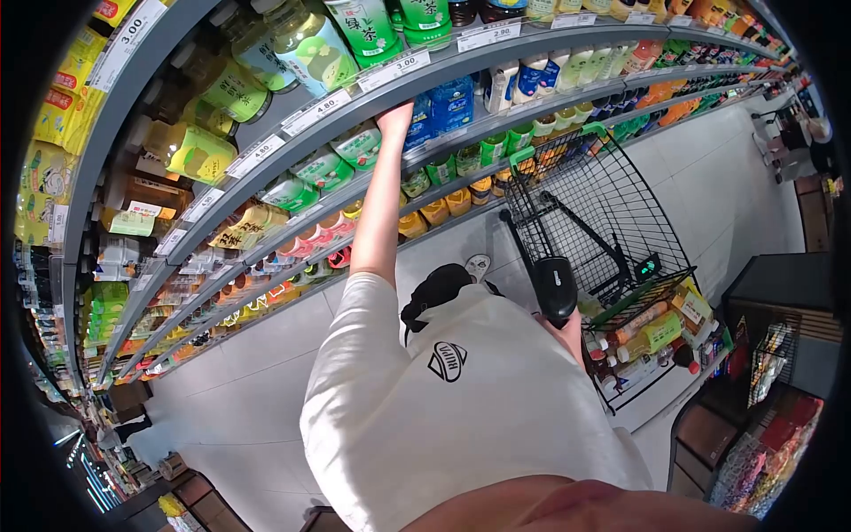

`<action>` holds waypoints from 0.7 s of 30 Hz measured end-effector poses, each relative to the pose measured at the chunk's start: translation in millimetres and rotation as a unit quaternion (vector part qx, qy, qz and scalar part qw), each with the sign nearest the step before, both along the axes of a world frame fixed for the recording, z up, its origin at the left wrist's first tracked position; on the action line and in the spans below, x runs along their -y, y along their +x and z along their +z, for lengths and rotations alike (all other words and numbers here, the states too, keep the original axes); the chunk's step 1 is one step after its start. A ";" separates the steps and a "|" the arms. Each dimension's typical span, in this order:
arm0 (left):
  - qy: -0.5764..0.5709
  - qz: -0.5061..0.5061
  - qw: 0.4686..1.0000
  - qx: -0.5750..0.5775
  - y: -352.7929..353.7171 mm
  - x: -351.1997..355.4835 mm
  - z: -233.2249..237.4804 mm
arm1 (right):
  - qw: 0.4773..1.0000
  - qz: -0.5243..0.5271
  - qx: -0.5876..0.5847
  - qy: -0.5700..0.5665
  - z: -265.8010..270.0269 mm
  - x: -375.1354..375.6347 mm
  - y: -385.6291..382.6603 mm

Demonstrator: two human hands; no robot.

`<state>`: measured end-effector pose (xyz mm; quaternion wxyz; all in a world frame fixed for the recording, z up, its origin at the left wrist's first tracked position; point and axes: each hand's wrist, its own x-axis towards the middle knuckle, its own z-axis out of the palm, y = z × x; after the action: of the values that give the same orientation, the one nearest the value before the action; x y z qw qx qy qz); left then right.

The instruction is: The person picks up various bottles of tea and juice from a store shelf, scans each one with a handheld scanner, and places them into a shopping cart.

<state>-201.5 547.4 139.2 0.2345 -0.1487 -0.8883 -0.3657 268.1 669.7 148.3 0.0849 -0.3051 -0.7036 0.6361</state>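
My left hand [396, 115] reaches into the shelf beneath the upper price rail. Its fingers are hidden by the rail, so whatever they touch cannot be made out. Beside it are green-labelled bottles [359, 144] on one side and blue packs [450, 105] on the other. Low by my side, my right hand [566, 335] is closed around a black handheld device that looks like a barcode scanner [556, 288]. Just past that hand stands a black wire shopping cart [651, 191] with green corners. Several bottles [656, 335] lie in its near section.
Curved drink shelves [346, 120] with price tags run along the front and left. Tiled floor [257, 363] shows between shelf and cart. Dark display stands [780, 293] with packaged goods are at the right. Other people appear at the far right edge.
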 end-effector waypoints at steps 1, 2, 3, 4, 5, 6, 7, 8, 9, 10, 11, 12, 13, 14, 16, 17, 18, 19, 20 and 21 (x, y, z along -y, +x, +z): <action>-0.003 0.023 0.999 0.025 -5.5 -1.1 -6.9 | 0.999 -0.001 0.010 -0.035 5.2 2.6 -7.4; -0.007 0.045 0.998 0.050 -4.3 -4.1 -6.3 | 0.999 -0.002 0.010 -0.034 4.8 5.7 -12.6; 0.043 0.056 0.995 0.065 7.5 -6.5 3.4 | 0.999 -0.018 -0.015 -0.049 3.3 8.5 -18.6; 0.058 0.099 0.992 0.057 17.8 -10.8 11.4 | 0.997 -0.035 -0.040 -0.064 -0.1 10.3 -23.6; 0.174 0.074 0.982 0.008 33.9 -14.6 22.0 | 0.996 -0.037 -0.047 -0.072 -9.2 9.5 -24.5; 0.287 0.048 0.956 -0.039 46.8 -15.5 27.5 | 0.996 -0.038 -0.046 -0.072 -5.9 9.6 -29.1; 0.286 0.047 0.956 -0.037 50.7 -12.8 21.5 | 0.995 -0.036 -0.053 -0.075 -0.8 8.7 -34.2; 0.222 0.070 0.970 -0.070 54.9 -10.1 15.7 | 0.995 -0.033 -0.060 -0.077 2.6 8.5 -38.2; 0.157 0.093 0.978 -0.104 59.1 -7.6 11.0 | 0.997 -0.028 -0.042 -0.059 2.4 6.7 -39.8; 0.157 0.092 0.978 -0.103 62.8 -5.6 7.6 | 0.997 -0.029 -0.041 -0.060 -0.5 5.0 -40.9; 0.191 0.056 0.969 -0.143 69.6 -4.2 12.6 | 0.998 -0.026 -0.045 -0.047 -5.6 3.7 -41.9; 0.225 0.019 0.957 -0.184 76.2 -2.6 17.1 | 0.998 -0.024 -0.049 -0.034 -6.5 3.7 -45.0; 0.234 0.019 0.958 -0.164 82.2 -0.5 19.8 | 0.999 -0.013 -0.048 -0.011 -5.0 2.6 -47.9; 0.234 0.016 0.958 -0.163 83.6 2.8 18.1 | 0.999 -0.016 -0.048 -0.012 0.6 3.7 -52.0; 0.224 0.024 0.954 -0.200 83.6 9.0 14.2 | 0.999 -0.013 -0.042 0.006 9.7 6.8 -60.1; 0.200 -0.002 0.961 -0.193 91.5 12.9 20.5 | 0.999 -0.018 -0.042 0.007 8.1 7.0 -62.0; 0.202 -0.006 0.960 -0.193 98.3 16.4 29.7 | 0.999 -0.025 -0.037 -0.001 4.6 6.2 -64.1; 0.173 -0.055 0.962 -0.202 105.3 20.7 40.3 | 0.999 -0.030 -0.030 -0.010 1.2 5.2 -66.3; 0.143 -0.101 0.962 -0.209 112.4 26.3 50.3 | 0.999 -0.032 -0.028 -0.010 -1.9 3.2 -67.5; 0.157 -0.136 0.961 -0.184 118.7 33.2 60.1 | 1.000 -0.020 -0.012 0.018 -5.0 0.7 -67.6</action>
<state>-82.8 514.1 199.3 0.3623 -0.2936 -0.7326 -0.4958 200.5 669.0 143.4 0.1114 -0.3101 -0.7077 0.6249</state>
